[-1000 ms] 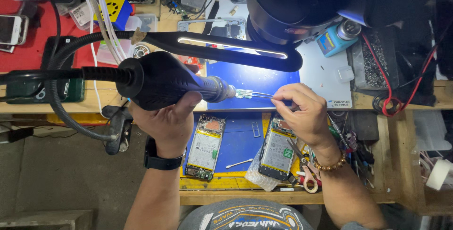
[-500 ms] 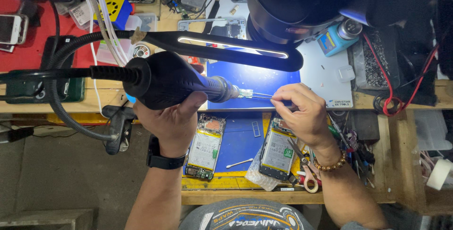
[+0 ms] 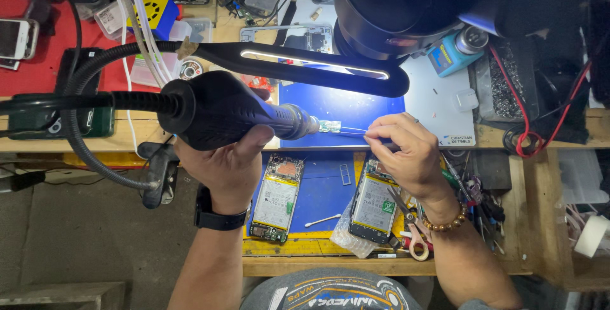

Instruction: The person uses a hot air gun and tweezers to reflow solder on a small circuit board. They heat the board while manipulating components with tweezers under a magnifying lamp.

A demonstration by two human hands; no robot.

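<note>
My left hand (image 3: 230,164) grips a black hot-air gun (image 3: 219,110) whose metal nozzle (image 3: 298,123) points right at a small green circuit piece (image 3: 330,126). My right hand (image 3: 410,154) pinches thin tweezers (image 3: 352,129) that hold that piece just off the nozzle tip, above the blue mat (image 3: 330,189). Two opened phones lie below: one (image 3: 276,197) under my left hand, another (image 3: 375,203) under my right wrist. A black watch is on my left wrist and a bead bracelet (image 3: 446,223) on my right.
A black bar lamp (image 3: 305,63) on a flexible arm shines over the mat. A large dark round lens housing (image 3: 406,11) hangs above. Phones (image 3: 16,36) lie on the red mat at left, a blue bottle (image 3: 454,52), red wires (image 3: 540,138) and scissors (image 3: 413,237) at right. A cotton swab (image 3: 322,221) lies on the mat.
The hot-air gun and my left hand have drifted slightly left and down; the right hand keeps the tweezers at the nozzle tip.
</note>
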